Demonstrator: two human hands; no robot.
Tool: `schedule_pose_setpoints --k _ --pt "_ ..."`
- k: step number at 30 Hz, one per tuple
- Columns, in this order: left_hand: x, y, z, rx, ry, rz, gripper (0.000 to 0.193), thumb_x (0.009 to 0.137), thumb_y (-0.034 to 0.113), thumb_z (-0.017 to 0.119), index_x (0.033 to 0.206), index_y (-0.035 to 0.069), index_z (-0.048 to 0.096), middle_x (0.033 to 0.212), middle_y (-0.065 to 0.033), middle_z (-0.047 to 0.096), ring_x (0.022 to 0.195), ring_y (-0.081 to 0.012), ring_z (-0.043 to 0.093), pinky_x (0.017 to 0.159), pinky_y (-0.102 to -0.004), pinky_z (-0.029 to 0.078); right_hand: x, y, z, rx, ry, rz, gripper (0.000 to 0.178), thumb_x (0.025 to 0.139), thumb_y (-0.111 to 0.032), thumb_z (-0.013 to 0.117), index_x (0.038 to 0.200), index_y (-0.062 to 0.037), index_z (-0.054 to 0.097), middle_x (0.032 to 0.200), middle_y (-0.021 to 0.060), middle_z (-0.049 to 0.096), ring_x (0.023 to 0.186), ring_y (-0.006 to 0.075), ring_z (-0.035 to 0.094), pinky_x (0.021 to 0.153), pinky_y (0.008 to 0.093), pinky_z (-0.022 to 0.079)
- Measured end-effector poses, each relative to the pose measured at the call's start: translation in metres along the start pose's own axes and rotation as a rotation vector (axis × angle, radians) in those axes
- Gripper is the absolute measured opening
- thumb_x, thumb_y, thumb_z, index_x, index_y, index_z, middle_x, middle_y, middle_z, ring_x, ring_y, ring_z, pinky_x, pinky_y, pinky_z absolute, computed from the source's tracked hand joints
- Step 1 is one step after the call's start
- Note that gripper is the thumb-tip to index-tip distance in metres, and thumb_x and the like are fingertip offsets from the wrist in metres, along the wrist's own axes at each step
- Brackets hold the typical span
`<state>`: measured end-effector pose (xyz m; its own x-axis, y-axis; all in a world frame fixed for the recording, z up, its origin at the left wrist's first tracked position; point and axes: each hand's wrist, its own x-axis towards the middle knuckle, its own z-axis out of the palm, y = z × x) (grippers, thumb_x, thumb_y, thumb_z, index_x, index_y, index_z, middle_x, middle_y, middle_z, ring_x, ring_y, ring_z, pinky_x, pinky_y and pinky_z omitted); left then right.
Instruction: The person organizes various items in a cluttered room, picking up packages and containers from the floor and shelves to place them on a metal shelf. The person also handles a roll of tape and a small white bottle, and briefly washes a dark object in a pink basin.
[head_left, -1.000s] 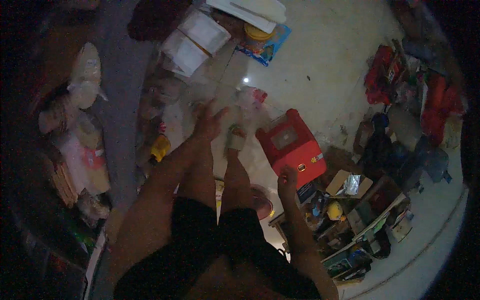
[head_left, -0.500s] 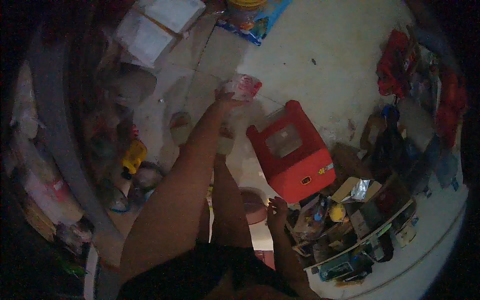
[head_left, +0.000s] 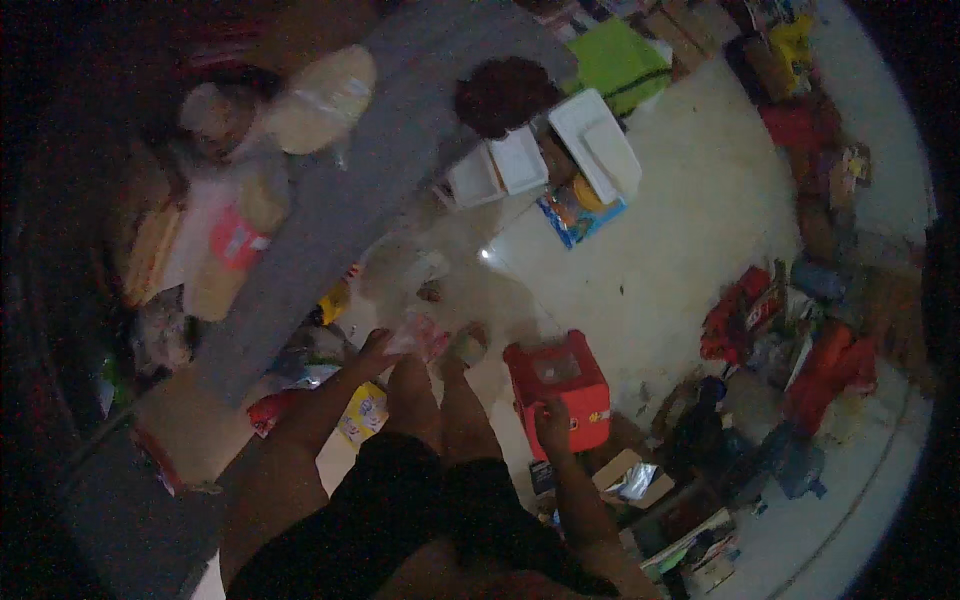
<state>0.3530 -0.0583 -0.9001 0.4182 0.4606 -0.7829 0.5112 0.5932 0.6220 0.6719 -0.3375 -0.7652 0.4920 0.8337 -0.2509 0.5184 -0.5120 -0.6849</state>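
Right hand [head_left: 550,412] half-curled against the view of a boxy, smooth red container [head_left: 580,392]; whether it grips anything, I can't tell. Left hand [head_left: 375,345] seems closed on a crumpled clear-and-red plastic packet [head_left: 424,338], before the left leg [head_left: 410,390]. I'd judge the film slippery: pinch gathered folds, lightly. Farther, on glossy pale floor [head_left: 690,200]: round-cornered white trays [head_left: 598,148].
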Motion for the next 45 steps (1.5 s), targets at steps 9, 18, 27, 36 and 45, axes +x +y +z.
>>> schedule_pose_setpoints --k 9,18,27,36,45 --pt "-0.273 -0.100 -0.129 0.775 0.444 0.084 0.057 0.068 0.030 0.070 0.113 0.001 0.051 0.105 -0.0217 0.055 0.101 -0.0344 0.052 0.085 -0.0435 0.042 0.043 -0.031 -0.052 0.039 -0.235 0.006 0.018 0.074 -0.005 0.056 0.093 -0.0024 0.058 0.089 0.0160 0.057 0.075 0.0348 0.056 0.066 0.0398 0.047" --pt "-0.403 -0.215 -0.201 0.764 0.695 -0.513 0.043 0.069 0.043 0.063 0.086 0.003 0.062 0.082 -0.0232 0.061 0.080 -0.0342 0.060 0.077 -0.0432 0.045 0.051 -0.155 -0.102 -0.084 -0.361 -0.106 0.017 0.075 -0.006 0.057 0.091 -0.0008 0.059 0.085 0.0148 0.057 0.080 0.0280 0.058 0.069 0.0360 0.048" --pt "-0.448 -0.138 -0.247 0.222 0.933 -0.307 0.036 0.074 0.039 0.060 0.080 0.004 0.061 0.074 -0.0184 0.058 0.073 -0.0298 0.059 0.071 -0.0411 0.045 -0.020 -0.155 -0.122 -0.298 -0.212 -0.209 0.017 0.077 -0.012 0.053 0.091 -0.0052 0.061 0.093 0.0157 0.057 0.089 0.0329 0.053 0.076 0.0403 0.046" --pt "-0.390 -0.093 -0.134 0.388 0.543 -0.203 0.032 0.079 0.036 0.056 0.075 0.004 0.060 0.066 -0.0135 0.055 0.067 -0.0253 0.057 0.064 -0.0390 0.045 -0.023 -0.080 -0.178 -0.278 -0.078 0.176 0.021 0.071 -0.012 0.058 0.090 -0.0054 0.065 0.096 0.0193 0.058 0.096 0.0337 0.053 0.086 0.0393 0.043" --pt "-0.324 0.039 -0.001 0.390 0.356 0.015 0.032 0.084 0.032 0.053 0.070 0.004 0.058 0.057 -0.0086 0.051 0.060 -0.0208 0.055 0.057 -0.0369 0.045 0.136 -0.009 -0.268 -0.375 -0.354 0.141 0.029 0.071 -0.018 0.057 0.098 -0.0067 0.062 0.102 0.0170 0.060 0.096 0.0349 0.054 0.087 0.0410 0.043"
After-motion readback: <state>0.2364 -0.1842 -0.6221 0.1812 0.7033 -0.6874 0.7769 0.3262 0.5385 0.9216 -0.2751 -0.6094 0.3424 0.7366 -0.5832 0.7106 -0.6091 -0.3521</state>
